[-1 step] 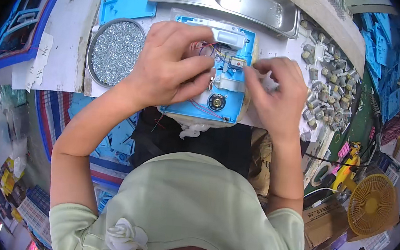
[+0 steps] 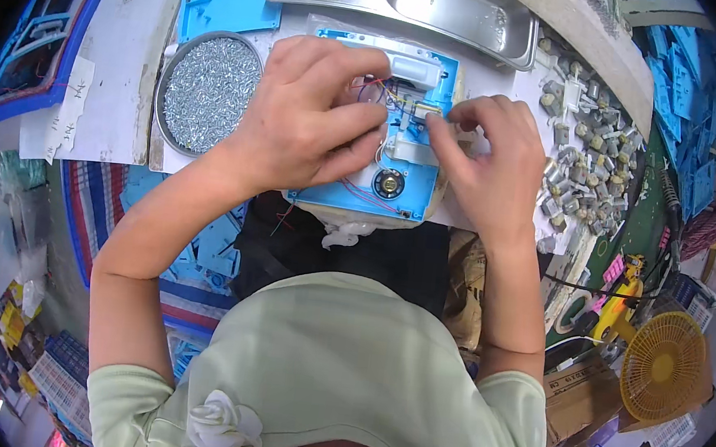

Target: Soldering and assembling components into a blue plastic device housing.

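- Nothing is shifting much since the earlier frame; both hands are staying over the blue panel [image 2: 361,191] on the bench [image 2: 118,102].
- Thin wires [image 2: 370,92] could be snapping if tugged.
- Left hand [image 2: 308,118] is pinching wires, fingers curled.
- Right hand [image 2: 491,163] is pinching a small part [image 2: 426,113] beside the speaker [image 2: 388,183].

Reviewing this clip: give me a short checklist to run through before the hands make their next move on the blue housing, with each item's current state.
1. Blue plastic housing lies flat on the bench: ok.
2. Left hand rests on the housing, steadying it: ok.
3. Right hand fingers pinch at the small motor: ok.
4. Thin wires free of the fingers: cannot tell, partly hidden.
5. Round speaker seated in the housing: ok.
6. Round tin of screws within reach at the left: ok.
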Tool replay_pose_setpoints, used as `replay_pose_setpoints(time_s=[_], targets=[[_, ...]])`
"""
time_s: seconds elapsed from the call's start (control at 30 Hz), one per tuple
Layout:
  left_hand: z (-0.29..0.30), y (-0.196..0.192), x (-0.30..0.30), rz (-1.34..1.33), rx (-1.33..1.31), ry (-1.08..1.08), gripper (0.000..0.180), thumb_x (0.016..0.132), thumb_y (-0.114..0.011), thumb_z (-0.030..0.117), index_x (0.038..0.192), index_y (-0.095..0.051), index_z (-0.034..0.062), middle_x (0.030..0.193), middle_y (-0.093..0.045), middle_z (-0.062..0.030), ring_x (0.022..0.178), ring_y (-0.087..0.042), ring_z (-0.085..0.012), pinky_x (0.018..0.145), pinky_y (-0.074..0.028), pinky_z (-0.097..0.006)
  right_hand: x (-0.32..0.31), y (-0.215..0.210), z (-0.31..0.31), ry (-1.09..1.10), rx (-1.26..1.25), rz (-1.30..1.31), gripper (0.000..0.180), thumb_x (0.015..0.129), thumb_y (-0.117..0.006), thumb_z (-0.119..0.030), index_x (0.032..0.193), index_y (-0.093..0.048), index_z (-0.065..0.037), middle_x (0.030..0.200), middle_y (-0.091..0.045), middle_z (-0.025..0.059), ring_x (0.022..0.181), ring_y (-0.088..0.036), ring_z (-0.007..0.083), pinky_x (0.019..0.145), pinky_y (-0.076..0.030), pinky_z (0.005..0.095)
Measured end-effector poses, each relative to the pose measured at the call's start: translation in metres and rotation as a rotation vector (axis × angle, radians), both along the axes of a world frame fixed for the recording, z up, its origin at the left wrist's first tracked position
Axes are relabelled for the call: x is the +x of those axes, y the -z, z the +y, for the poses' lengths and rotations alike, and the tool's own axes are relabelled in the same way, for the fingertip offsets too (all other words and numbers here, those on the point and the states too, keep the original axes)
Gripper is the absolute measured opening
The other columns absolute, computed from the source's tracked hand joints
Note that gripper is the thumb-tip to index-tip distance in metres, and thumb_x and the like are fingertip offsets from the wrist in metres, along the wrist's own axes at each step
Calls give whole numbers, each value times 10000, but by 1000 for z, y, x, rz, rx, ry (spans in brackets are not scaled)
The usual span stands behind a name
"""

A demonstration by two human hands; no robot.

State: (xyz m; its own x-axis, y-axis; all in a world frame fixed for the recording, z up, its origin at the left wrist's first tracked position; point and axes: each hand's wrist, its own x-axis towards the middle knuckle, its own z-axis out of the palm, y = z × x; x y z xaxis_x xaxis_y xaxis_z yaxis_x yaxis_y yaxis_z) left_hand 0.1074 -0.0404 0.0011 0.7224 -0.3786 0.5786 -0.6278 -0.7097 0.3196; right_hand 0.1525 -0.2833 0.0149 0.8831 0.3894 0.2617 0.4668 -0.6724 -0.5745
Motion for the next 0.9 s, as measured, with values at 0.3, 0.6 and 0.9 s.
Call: replay_pose_setpoints(time_s=[0.3,0.6,0.9], targets=[[-10,7,14,-28,90,21,317,724,-746,211,1040,-750,177,1365,-606,-30,1150,-527,-264,1011,-348,-474,19,-31,32,-114,-509,-35,250,754,-752,-291,727,-707,-46,711,-675,146,727,-677,342,664,-553,462],[-8,12,11,35,73,26,298,766,-718,200,1058,-769,167,1400,-595,-37,1211,-513,-274,1057,-318,-491,30,-28,23,-9,-311,439,263,758,-723,-271,767,-725,-9,747,-705,208,744,-713,376,705,-570,470],[-11,14,12,77,-42,17,330,775,-738,151,1104,-738,121,1380,-582,-87,1152,-539,-300,1017,-391,-459,15,-32,42,-225,-709,-94,145,813,-676,-149,807,-737,-17,796,-705,193,746,-703,353,720,-577,452]])
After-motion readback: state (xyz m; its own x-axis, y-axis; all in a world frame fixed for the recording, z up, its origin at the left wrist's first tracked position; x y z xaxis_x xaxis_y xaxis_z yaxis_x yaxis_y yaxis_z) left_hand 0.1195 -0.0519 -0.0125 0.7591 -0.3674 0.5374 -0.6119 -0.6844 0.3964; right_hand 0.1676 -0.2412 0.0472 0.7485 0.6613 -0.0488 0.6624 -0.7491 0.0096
